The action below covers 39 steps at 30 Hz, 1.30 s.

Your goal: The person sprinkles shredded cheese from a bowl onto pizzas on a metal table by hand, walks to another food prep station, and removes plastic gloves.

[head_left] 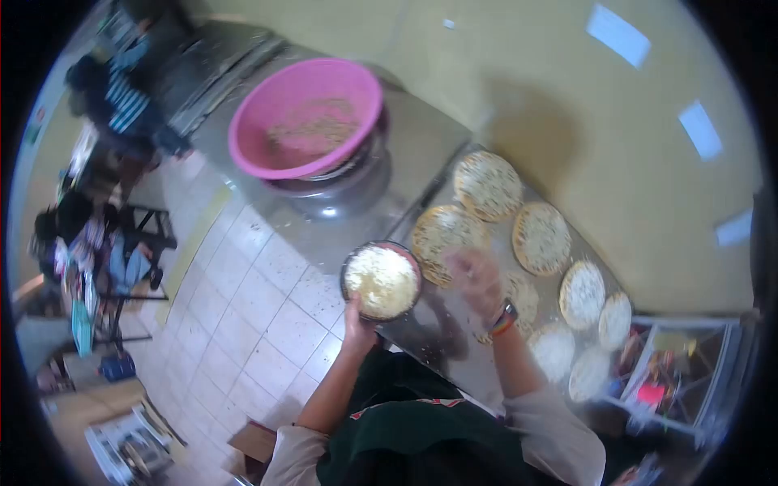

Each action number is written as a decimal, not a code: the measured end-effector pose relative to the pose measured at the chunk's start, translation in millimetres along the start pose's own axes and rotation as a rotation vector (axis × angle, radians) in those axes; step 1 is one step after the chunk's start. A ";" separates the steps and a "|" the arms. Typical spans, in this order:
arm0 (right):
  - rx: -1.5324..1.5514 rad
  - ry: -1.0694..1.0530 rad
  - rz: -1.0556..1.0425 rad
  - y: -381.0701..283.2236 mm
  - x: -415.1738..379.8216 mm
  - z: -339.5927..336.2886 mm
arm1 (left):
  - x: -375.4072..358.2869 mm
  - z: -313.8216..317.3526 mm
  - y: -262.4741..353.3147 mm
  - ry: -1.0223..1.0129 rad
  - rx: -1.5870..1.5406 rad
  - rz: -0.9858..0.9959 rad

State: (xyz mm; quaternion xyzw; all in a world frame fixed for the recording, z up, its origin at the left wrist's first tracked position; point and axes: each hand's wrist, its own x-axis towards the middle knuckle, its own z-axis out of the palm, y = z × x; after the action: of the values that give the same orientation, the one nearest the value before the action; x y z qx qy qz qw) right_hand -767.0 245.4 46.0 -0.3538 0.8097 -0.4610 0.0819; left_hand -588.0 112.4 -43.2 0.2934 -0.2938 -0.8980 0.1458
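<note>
My left hand (357, 326) is closed on the rim of a dark round bowl (346, 298), which it holds up in front of my body. Pale shreds that look like grated cheese (381, 279) fill the bowl. Over the table, my right hand (476, 282) is smeared by motion, so its grip does not show. Beneath and beside it lie several round, pizza-like flat bases; one base (446, 235) is just behind the hand, another (519, 304) is partly covered by it. White shreds are scattered over their tops.
A large pink basin (243, 146) with crumbly brown contents stands on a metal base at the table's far left. More topped bases, such as one (541, 239), sit along the wall. A glass-topped case (673, 373) is at right. People (121, 97) are at far left.
</note>
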 end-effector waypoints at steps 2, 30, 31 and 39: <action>0.076 -0.171 -0.144 -29.6 2.1 33.1 | -4.1 -7.8 7.4 -0.043 -0.073 0.082; 0.945 -0.071 0.507 23.0 82.1 45.1 | 86.6 -84.8 154.6 -0.135 0.228 -0.389; 0.888 -0.001 0.483 40.3 83.9 29.0 | 88.1 -95.9 151.0 -0.171 0.238 -0.318; -0.568 -0.115 0.319 198.8 181.2 3.2 | 85.3 -118.9 157.6 0.031 0.254 -0.418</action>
State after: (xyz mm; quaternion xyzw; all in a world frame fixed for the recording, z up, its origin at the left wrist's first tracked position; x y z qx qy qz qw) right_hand -997.8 190.2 -80.7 -0.2569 0.9450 -0.1776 0.0968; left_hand -568.0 -100.9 -62.1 0.3773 -0.3349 -0.8600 -0.0765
